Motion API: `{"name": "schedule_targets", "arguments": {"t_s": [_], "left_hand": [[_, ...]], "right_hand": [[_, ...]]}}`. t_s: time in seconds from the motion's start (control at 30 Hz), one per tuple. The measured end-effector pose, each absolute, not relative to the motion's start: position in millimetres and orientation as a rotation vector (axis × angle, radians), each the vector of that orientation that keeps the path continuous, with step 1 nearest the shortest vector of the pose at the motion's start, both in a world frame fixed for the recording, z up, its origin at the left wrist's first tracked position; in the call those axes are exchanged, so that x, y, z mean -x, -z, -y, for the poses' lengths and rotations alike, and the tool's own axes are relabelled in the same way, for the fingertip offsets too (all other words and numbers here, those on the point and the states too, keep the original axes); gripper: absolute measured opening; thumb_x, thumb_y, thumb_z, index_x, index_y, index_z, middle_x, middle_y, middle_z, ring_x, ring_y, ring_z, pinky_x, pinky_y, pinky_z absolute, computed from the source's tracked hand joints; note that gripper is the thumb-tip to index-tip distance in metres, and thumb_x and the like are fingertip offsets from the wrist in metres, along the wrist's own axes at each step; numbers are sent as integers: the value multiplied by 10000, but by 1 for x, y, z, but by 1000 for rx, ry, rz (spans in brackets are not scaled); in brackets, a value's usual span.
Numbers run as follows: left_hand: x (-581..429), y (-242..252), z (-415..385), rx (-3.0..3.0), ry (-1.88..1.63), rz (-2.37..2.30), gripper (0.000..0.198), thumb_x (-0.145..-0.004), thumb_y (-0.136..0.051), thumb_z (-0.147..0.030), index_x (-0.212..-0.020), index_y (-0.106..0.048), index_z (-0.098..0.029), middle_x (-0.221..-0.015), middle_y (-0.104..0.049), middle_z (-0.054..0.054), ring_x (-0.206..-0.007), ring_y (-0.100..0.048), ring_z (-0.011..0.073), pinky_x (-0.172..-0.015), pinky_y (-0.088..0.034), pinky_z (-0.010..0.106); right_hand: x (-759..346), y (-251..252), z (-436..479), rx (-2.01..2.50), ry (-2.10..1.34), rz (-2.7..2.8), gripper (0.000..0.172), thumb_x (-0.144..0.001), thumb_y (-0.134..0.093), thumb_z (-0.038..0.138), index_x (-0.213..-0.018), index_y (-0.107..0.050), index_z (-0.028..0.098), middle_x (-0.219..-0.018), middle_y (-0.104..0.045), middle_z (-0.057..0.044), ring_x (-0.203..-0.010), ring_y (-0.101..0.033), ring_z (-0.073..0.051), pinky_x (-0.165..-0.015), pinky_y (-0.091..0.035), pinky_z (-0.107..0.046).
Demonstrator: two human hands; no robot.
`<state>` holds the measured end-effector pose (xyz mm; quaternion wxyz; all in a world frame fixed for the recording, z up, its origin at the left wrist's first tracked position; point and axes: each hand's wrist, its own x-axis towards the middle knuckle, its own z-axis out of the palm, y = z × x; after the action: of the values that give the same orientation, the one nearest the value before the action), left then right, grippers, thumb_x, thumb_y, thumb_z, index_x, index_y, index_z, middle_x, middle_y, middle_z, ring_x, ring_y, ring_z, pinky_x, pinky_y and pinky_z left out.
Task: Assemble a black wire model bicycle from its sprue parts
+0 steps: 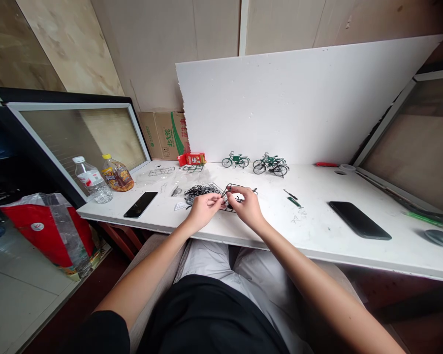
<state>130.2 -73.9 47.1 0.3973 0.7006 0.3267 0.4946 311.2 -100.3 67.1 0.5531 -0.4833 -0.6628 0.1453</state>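
Observation:
My left hand [203,207] and my right hand [248,205] meet over the white table [317,216], both pinching a black plastic parts frame [233,192] held just above the tabletop. A heap of black parts frames [199,191] lies right behind my left hand. Further back, by the white board, stand a small green model bicycle [236,160] and two more model bicycles [271,164] side by side.
A black phone [141,204] lies at the left, another black phone [359,220] at the right. Two bottles [103,179] stand at the left edge. A red box [192,158], small green parts [293,199], a mouse [441,238] and a red bag [47,226] are nearby.

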Motion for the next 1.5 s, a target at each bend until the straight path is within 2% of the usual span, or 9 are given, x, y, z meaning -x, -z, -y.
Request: {"name": "schedule_targets", "arguments": {"t_s": [0.23, 0.43, 0.63, 0.93, 1.03, 1.13, 1.3, 1.37, 1.5], "left_hand": [[-127, -54, 74, -1679, -1179, -754, 378, -904, -764, -460, -1090, -758, -131, -1012, -809, 115, -888, -800, 255, -901, -659, 429], [-128, -60, 81, -1623, -1044, -626, 375, -861, -810, -485, -987, -754, -136, -1081, -775, 120, -1015, -767, 268, -959, -640, 450], [-130, -55, 78, -1640, -1103, -745, 364, -896, -782, -461, -1060, -744, -138, -1140, -768, 135, -953, -783, 256, -955, -639, 473], [-126, -54, 68, -1331, -1135, -746, 372, -875, -821, -423, -1056, -735, -110, -1030, -799, 153, -933, -784, 256, -945, -645, 496], [-121, -52, 64, -1294, -1172, -823, 342, -870, -831, -385, -1036, -733, -102, -986, -797, 151, -909, -783, 257, -924, -652, 502], [-120, -48, 59, -1264, -1192, -905, 308, -870, -831, -357, -996, -723, -97, -894, -785, 135, -847, -780, 249, -894, -660, 505], [-119, -42, 53, -1277, -1231, -941, 322, -888, -809, -388, -1005, -694, -111, -908, -781, 134, -852, -782, 254, -880, -665, 494], [-117, -41, 51, -1277, -1282, -941, 329, -894, -799, -401, -1016, -684, -118, -927, -776, 129, -877, -782, 253, -889, -665, 480], [-114, -37, 45, -1243, -1385, -927, 310, -910, -778, -386, -1019, -667, -118, -943, -756, 111, -915, -776, 242, -908, -661, 471]], "right_hand": [[-315, -73, 96, 939, -550, 1689, 277, -1019, -538, 397, -922, -706, 199, -940, -761, -48, -852, -687, -206, -811, -526, -317], [-321, -64, 89, 1085, -438, 1786, 356, -1051, -502, 428, -888, -734, 212, -990, -778, -76, -1005, -645, -258, -936, -479, -377], [-324, -66, 88, 1014, -540, 1780, 409, -1058, -498, 484, -859, -722, 205, -865, -757, -51, -827, -664, -219, -799, -502, -328], [-310, -61, 100, 968, -92, 1736, 158, -1000, -633, 352, -983, -762, 260, -1112, -787, -79, -1274, -587, -332, -1138, -401, -548], [-309, -60, 100, 882, -237, 1621, 192, -1027, -592, 378, -986, -726, 247, -1140, -776, -89, -1151, -669, -289, -1058, -492, -496], [-314, -68, 101, 894, -414, 1445, 290, -1039, -566, 461, -916, -677, 223, -1000, -767, -87, -981, -718, -247, -897, -560, -403], [-336, -86, 94, 995, -416, 1356, 396, -1007, -582, 558, -1006, -711, 183, -923, -758, -94, -832, -704, -219, -720, -538, -326], [-351, -83, 84, 1077, -330, 1339, 431, -1015, -558, 536, -1151, -725, 162, -918, -763, -97, -806, -689, -219, -741, -528, -342], [-381, -57, 61, 1418, -146, 1429, 433, -996, -510, 446, -1148, -759, 126, -822, -754, -101, -677, -615, -222, -692, -477, -349]]}}
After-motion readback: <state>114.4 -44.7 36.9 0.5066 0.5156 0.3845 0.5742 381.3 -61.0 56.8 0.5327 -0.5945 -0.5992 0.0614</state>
